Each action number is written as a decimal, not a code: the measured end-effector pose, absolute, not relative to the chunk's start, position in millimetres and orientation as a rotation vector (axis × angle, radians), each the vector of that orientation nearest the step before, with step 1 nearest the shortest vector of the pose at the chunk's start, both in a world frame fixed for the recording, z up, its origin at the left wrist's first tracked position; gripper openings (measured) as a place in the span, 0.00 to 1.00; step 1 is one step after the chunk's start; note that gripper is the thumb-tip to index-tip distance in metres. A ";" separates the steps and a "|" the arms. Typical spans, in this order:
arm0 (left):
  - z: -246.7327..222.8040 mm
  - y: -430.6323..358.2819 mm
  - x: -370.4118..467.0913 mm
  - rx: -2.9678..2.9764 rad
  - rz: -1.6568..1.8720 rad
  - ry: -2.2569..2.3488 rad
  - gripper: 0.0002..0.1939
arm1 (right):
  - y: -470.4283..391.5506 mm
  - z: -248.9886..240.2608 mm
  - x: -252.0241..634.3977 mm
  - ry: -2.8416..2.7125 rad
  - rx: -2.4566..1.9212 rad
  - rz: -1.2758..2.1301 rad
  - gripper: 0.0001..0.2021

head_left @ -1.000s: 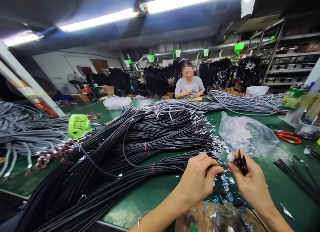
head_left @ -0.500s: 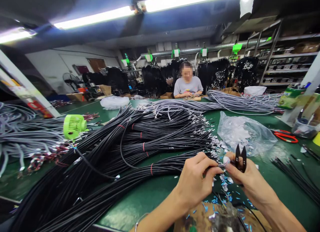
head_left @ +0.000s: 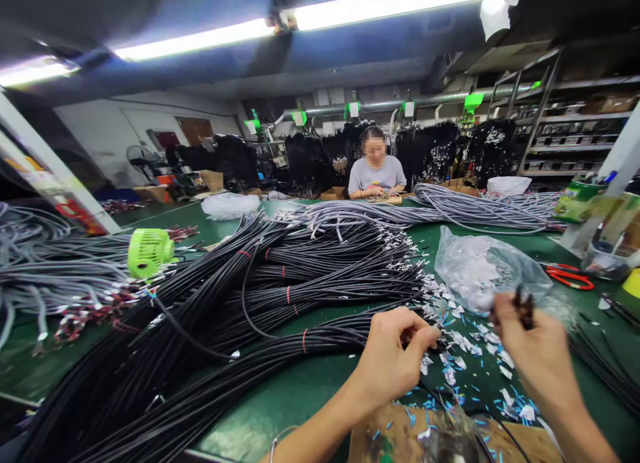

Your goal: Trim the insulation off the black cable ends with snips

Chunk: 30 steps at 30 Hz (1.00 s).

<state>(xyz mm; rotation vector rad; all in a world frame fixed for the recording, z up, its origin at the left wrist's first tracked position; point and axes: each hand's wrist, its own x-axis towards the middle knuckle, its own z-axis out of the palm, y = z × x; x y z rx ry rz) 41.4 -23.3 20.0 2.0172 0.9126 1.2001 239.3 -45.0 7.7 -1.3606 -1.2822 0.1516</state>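
My left hand (head_left: 395,350) is closed in a pinch at the end of the nearest bundle of black cables (head_left: 305,340). Its fingertips are on a thin black cable end, mostly hidden by the fingers. To the right, my right hand (head_left: 540,350), smeared by motion, is wrapped round a small pair of dark snips (head_left: 523,306) whose blades point up. That hand is over the table beside the clear plastic bag (head_left: 493,266) of white scraps. White scraps (head_left: 465,343) and tiny blue bits of insulation lie between the hands.
A wooden board (head_left: 385,436) with a dark block on it sits in front of me. Red-handled scissors (head_left: 570,276) lie at right, near loose black cables (head_left: 610,363). A green fan (head_left: 150,253) stands at left. Grey cables (head_left: 480,206) stretch behind; a person (head_left: 376,173) sits across.
My right hand has moved right with the snips, away from my left hand, baring more white scraps between them. My left hand keeps its pinch almost in place.
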 end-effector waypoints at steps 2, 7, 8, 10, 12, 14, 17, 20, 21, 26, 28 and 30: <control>19.1 -22.5 41.2 1.978 1.228 0.912 0.11 | -47.2 9.9 228.7 -1.469 -1.327 0.184 0.12; 16.1 -22.1 42.4 1.946 1.281 0.909 0.09 | -54.5 17.5 209.5 -1.678 -1.167 0.225 0.08; 15.8 -22.4 42.8 1.945 1.283 0.907 0.09 | -55.5 18.5 208.7 -1.687 -1.160 0.230 0.08; 15.0 -23.1 43.7 1.946 1.294 0.902 0.09 | -56.5 19.2 208.3 -1.676 -1.171 0.222 0.09; 13.8 -24.6 44.8 1.959 1.321 0.907 0.08 | -56.2 17.7 207.9 -1.671 -1.195 0.203 0.09; 12.0 -26.8 46.2 1.993 1.367 0.925 0.09 | -55.1 14.0 206.9 -1.696 -1.215 0.203 0.07; 9.0 -30.5 49.1 2.058 1.453 0.943 0.09 | -54.0 6.0 204.5 -1.707 -1.253 0.245 0.07; 6.7 -31.9 51.9 2.076 1.513 0.960 0.10 | -55.0 0.2 202.7 -1.671 -1.302 0.313 0.07; 6.3 -31.7 52.5 2.066 1.521 0.971 0.10 | -55.5 -0.7 202.2 -1.663 -1.308 0.339 0.07; 5.9 -28.2 52.4 1.978 1.497 0.996 0.12 | -57.7 1.2 199.5 -1.656 -1.275 0.426 0.08; 6.0 -27.5 51.9 1.951 1.481 0.996 0.13 | -58.3 3.2 197.8 -1.614 -1.275 0.435 0.08; 6.0 -27.8 51.7 1.934 1.465 0.993 0.13 | -58.8 4.6 196.6 -1.532 -1.286 0.420 0.08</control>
